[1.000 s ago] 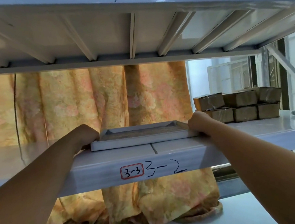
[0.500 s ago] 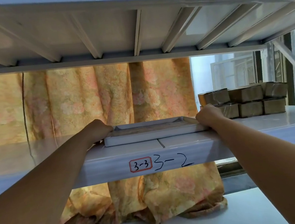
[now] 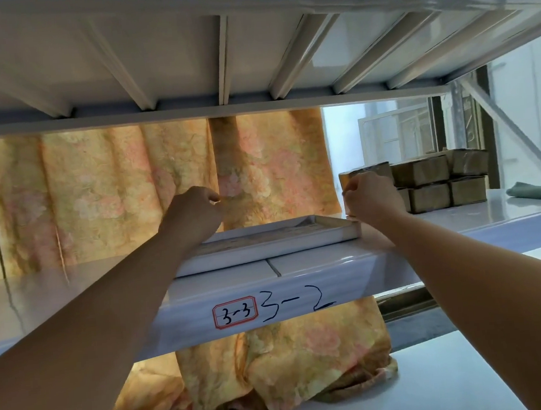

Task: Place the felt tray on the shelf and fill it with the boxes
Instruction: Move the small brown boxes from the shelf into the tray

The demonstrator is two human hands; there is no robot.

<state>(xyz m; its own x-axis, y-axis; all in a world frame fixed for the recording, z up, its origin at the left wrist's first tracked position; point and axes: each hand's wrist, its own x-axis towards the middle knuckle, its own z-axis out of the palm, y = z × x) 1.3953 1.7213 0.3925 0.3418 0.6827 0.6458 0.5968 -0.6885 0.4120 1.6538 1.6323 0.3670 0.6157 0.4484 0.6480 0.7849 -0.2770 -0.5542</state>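
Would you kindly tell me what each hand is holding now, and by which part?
The right hand seems to grip the top-left box of the stack by its near left end. The left hand holds nothing and hovers above the felt tray.

Head view looks up, close, at the shelf (image 3: 300,277) edge

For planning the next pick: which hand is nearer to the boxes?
Right. The right hand is at the left end of the boxes; the left hand hovers above the felt tray, farther away.
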